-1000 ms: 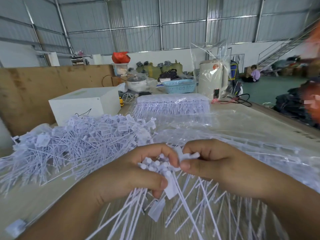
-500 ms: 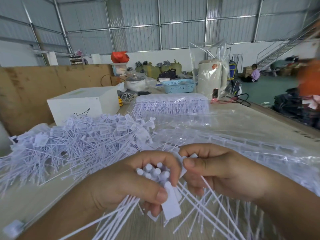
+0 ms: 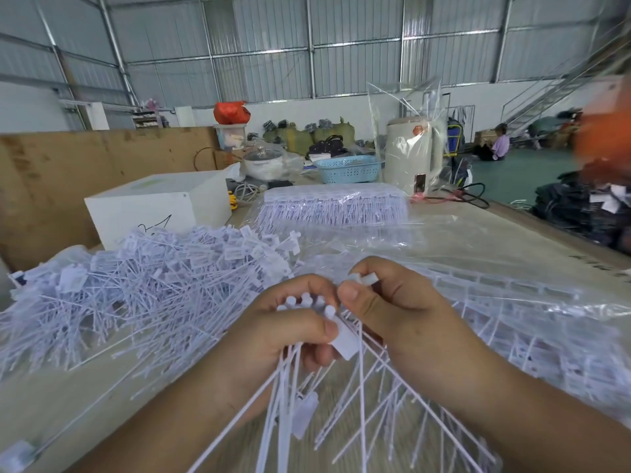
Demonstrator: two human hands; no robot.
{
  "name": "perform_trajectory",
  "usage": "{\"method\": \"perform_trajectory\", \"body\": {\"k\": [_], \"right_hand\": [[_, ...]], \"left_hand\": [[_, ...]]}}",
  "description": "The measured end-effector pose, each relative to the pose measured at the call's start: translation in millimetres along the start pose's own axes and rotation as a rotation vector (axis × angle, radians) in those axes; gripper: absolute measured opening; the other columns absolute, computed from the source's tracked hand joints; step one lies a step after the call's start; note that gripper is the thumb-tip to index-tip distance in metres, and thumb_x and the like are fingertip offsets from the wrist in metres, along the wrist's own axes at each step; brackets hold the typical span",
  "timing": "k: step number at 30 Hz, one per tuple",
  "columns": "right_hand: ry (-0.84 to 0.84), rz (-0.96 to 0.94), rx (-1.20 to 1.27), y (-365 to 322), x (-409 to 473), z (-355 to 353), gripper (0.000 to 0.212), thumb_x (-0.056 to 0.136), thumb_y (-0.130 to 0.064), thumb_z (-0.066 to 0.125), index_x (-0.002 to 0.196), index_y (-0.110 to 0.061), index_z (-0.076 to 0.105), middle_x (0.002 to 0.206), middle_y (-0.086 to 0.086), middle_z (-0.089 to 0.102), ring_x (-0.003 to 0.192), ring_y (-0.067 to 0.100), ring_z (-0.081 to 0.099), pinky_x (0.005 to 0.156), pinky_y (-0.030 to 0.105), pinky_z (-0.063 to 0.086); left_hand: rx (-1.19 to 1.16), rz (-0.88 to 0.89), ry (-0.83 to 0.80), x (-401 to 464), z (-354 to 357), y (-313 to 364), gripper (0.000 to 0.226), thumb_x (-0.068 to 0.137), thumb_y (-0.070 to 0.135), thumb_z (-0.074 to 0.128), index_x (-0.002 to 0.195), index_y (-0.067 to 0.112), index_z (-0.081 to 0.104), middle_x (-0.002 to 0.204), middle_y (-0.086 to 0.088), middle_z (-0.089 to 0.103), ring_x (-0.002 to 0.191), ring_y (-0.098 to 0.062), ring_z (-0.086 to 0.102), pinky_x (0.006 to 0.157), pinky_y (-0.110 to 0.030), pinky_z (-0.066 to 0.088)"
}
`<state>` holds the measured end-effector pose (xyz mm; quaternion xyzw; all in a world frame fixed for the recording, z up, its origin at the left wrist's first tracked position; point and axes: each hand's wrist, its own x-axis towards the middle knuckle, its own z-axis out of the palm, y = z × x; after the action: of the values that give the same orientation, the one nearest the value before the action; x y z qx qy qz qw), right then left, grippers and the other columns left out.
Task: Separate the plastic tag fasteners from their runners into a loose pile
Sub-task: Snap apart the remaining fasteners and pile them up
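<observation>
My left hand grips a bundle of white plastic tag fasteners by their heads, with the long tails fanning down toward me. My right hand pinches the white runner piece just above that bundle, thumb against forefinger. A big loose pile of separated fasteners lies on the table to the left. Clear bags holding fasteners on runners spread under and right of my right hand.
A packed block of fasteners in plastic lies farther back. A white box stands behind the pile, beside a brown board. A blue basket and a cream kettle stand at the far end. A person sits on the floor, far right.
Both hands rose slightly. My right hand has pulled the runner piece up and away from the bundle that my left hand holds.
</observation>
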<state>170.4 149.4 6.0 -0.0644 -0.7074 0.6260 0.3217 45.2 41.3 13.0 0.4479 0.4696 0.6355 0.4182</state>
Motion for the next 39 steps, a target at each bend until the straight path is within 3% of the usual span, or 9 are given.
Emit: {"method": "perform_trajectory", "body": {"k": [5,7,11,16,18,22,31,36,39], "right_hand": [[0.062,-0.184,-0.16,0.0,-4.5,2.4,0.022,0.091,-0.023,0.061,0.078,-0.008,0.052,0.052,-0.006,0.038,0.046,0.012,0.037,0.049,0.023,0.033],[0.067,-0.25,-0.314,-2.9,-6.2,4.1,0.024,0.089,-0.033,0.059,0.081,-0.011,0.054,0.051,-0.012,0.038,0.042,0.003,0.036,0.046,0.013,0.029],[0.046,-0.238,-0.32,-5.4,-7.4,1.8,0.035,0.086,-0.042,0.056,0.083,-0.008,0.054,0.051,-0.012,0.035,0.043,0.004,0.031,0.045,0.013,0.025],[-0.128,-0.022,-0.118,-8.0,-2.1,-10.2,0.017,0.085,-0.03,0.06,0.069,-0.023,0.058,0.058,-0.001,0.034,0.055,0.018,0.029,0.052,0.03,0.022],[-0.168,0.024,-0.073,-8.4,0.0,-13.5,0.018,0.085,-0.03,0.061,0.068,-0.024,0.06,0.054,0.0,0.035,0.052,0.018,0.031,0.051,0.027,0.024],[-0.221,0.091,0.051,-7.2,3.9,-17.4,0.016,0.082,-0.032,0.065,0.072,-0.02,0.064,0.058,0.012,0.039,0.052,0.02,0.039,0.053,0.026,0.036],[-0.38,0.214,0.488,-5.6,4.5,-16.6,0.023,0.082,-0.024,0.06,0.079,-0.001,0.058,0.056,0.006,0.047,0.045,0.014,0.046,0.05,0.029,0.042],[-0.222,0.162,0.191,0.2,6.3,-17.9,0.026,0.085,-0.034,0.06,0.077,-0.009,0.062,0.062,0.016,0.044,0.051,0.024,0.04,0.056,0.029,0.037],[-0.079,0.112,0.019,0.7,7.9,-15.6,0.027,0.085,-0.04,0.065,0.069,-0.019,0.064,0.067,0.019,0.045,0.055,0.024,0.04,0.055,0.027,0.037]], "left_hand": [[-0.209,-0.05,-0.056,3.1,0.5,2.2,0.023,0.045,0.001,0.072,0.066,0.008,0.067,0.057,-0.009,0.057,0.042,-0.013,0.056,0.039,-0.017,0.048],[-0.288,-0.052,-0.081,4.6,0.1,5.2,0.034,0.035,-0.002,0.082,0.064,0.004,0.065,0.05,-0.012,0.055,0.039,-0.018,0.058,0.039,-0.021,0.05],[-0.297,-0.059,-0.065,3.8,-3.0,8.4,0.038,0.034,-0.006,0.084,0.064,0.001,0.062,0.054,-0.016,0.052,0.037,-0.022,0.057,0.037,-0.019,0.049],[-0.017,-0.057,-0.121,-3.2,-11.9,11.8,0.016,0.055,0.007,0.072,0.07,0.011,0.067,0.059,-0.007,0.057,0.043,-0.011,0.056,0.041,-0.014,0.045],[0.058,-0.057,-0.171,-5.4,-15.1,14.2,0.016,0.059,0.009,0.072,0.074,0.013,0.068,0.06,-0.007,0.056,0.044,-0.01,0.055,0.044,-0.014,0.046],[0.086,-0.052,-0.263,-8.8,-15.6,21.2,0.024,0.063,0.01,0.069,0.084,0.021,0.073,0.066,-0.001,0.064,0.048,-0.006,0.058,0.046,-0.012,0.047],[0.17,0.0,-0.347,-12.4,-9.3,29.3,0.03,0.07,0.008,0.063,0.099,0.016,0.063,0.07,0.007,0.07,0.058,-0.003,0.065,0.051,-0.011,0.048],[0.273,0.032,-0.154,-11.4,-6.1,23.2,0.019,0.058,0.018,0.071,0.075,0.026,0.065,0.062,0.005,0.062,0.05,-0.008,0.058,0.048,-0.018,0.046],[0.265,0.067,-0.006,-7.7,1.5,16.0,0.021,0.055,0.009,0.072,0.068,0.024,0.066,0.057,-0.003,0.058,0.046,-0.011,0.055,0.045,-0.019,0.045]]}}
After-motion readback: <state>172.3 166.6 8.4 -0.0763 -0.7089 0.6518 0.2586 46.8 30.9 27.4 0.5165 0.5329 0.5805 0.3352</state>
